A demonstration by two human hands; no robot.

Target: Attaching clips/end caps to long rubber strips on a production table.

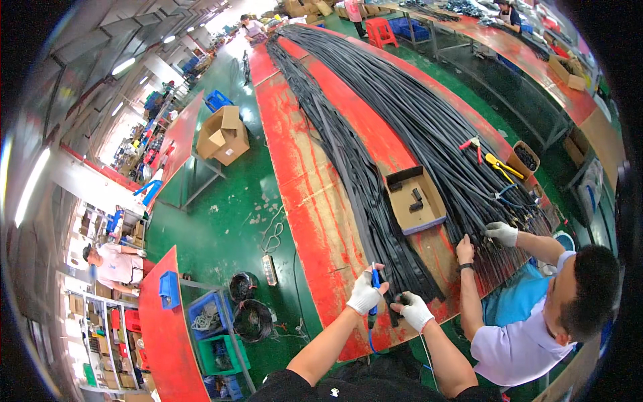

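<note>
My left hand [365, 293], in a white glove, grips a blue-handled tool [374, 281] held upright near the end of a long bundle of black cables [365, 181]. Gloved as well, my right hand [414, 310] pinches a small black piece [400, 299] at the bundle's near end. Both hands are over the near end of the long red table [301, 174]. A second, wider bundle of black cables [429, 120] runs beside the first.
A co-worker in a white shirt [516, 348] stands at my right, hands on the wider bundle. An open cardboard box [415, 199] with black parts lies between the bundles. Red and yellow pliers [492, 161] lie further right. Blue bins [211, 318] and cable coils sit on the green floor.
</note>
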